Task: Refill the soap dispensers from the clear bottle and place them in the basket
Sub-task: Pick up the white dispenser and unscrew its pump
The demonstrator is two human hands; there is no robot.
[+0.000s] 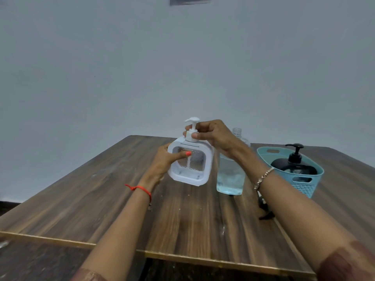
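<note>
A white square soap dispenser point(194, 169) with a clear window is held tilted just above the wooden table point(182, 216). My left hand point(165, 161) grips its left side, thumb across the window. My right hand point(211, 132) pinches the collar of its white pump point(192, 126) at the top. To the right stands the clear bottle point(230, 177), uncapped, about half full of pale blue liquid and partly hidden by my right wrist. A black soap dispenser point(294, 165) sits inside the teal basket point(306, 185) at the right.
A small dark object point(265, 216) lies on the table under my right forearm. The table's front edge runs close below my arms. A plain pale wall stands behind the table.
</note>
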